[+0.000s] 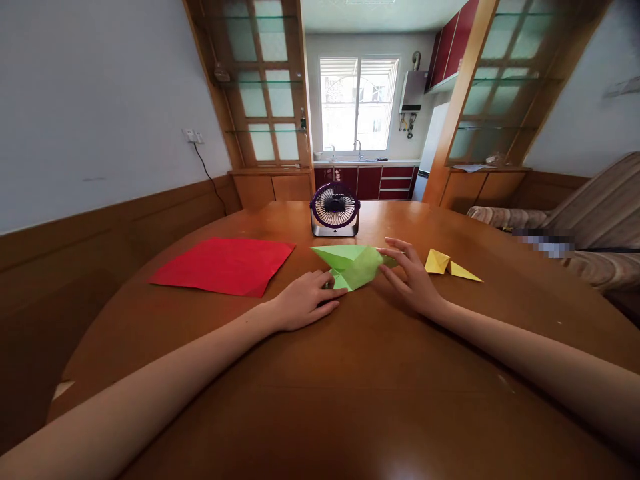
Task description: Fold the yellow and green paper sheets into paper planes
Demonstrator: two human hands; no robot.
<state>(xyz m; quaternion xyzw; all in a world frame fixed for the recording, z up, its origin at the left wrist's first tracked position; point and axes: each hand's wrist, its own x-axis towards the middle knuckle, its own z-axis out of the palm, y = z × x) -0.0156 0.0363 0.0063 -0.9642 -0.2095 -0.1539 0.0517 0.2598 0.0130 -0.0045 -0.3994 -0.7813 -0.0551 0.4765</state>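
Both hands are on the green paper [354, 264] mid-table — it's already partly folded into a pointy shape. Left hand [305, 300] lies flat, fingers pressing its near left corner. Right hand [411, 277] has fingertips pinching the right tip (looks like a light pinch, not a fist). Red sheet [225, 265] lies flat to the left, a yellow folded piece [447, 265] just right, fan [335, 209] behind.

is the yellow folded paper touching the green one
Apart. The head view shows bare table and the right hand between the yellow paper and the green paper.
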